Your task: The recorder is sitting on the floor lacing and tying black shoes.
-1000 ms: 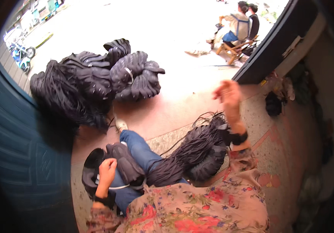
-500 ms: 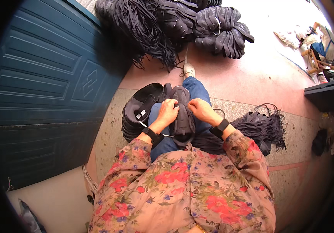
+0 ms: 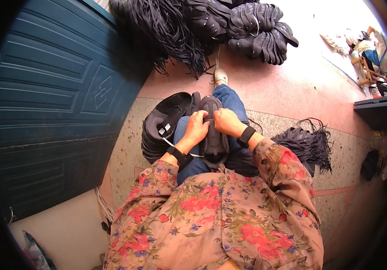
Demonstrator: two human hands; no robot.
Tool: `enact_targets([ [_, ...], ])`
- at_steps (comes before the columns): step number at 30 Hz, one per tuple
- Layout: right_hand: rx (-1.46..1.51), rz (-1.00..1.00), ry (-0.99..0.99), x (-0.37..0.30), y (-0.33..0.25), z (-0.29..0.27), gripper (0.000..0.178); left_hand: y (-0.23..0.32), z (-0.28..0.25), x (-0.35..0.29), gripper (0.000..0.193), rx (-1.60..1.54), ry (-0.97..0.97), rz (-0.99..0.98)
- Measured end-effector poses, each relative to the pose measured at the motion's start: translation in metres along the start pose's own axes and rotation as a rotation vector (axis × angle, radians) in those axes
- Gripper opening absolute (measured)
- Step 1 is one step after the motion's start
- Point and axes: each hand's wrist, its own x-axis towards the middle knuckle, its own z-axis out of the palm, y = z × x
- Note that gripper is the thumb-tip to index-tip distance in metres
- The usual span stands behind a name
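Observation:
A dark grey shoe upper (image 3: 215, 145) lies lengthwise over my lap, its far end between my knees. My left hand (image 3: 196, 126) has its fingers curled onto the upper's left edge, thumb and fingertips pressed to it near the middle. From the right, my right hand (image 3: 228, 122) is closed in a pinch over the upper's lacing area; what its fingertips hold is hidden. Against my left leg leans a stack of nested dark uppers (image 3: 154, 130) with a white tag. A white cord (image 3: 168, 141) runs from there toward my left wrist.
Ahead lie a heap of dark uppers (image 3: 261, 33) and a bundle of black laces (image 3: 166, 31). More dark uppers with laces (image 3: 303, 146) rest on the floor at my right. A blue-green panelled door (image 3: 45, 99) stands at left, a dark cabinet (image 3: 378, 110) at right.
My right hand has moved left and slightly up, in over the middle of the shoe upper. My left hand stays at the upper's left edge, shifted a little.

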Motion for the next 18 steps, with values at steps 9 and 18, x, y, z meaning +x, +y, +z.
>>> enact_targets([
  [9,0.946,0.565,-0.143,-0.006,0.006,0.003,0.016,-0.006,-0.002,-0.001,0.015,-0.013,0.08,-0.001],
  [18,0.934,0.456,-0.079,0.003,0.0,0.006,0.02,-0.007,0.0,-0.008,0.015,0.008,0.09,0.045],
])
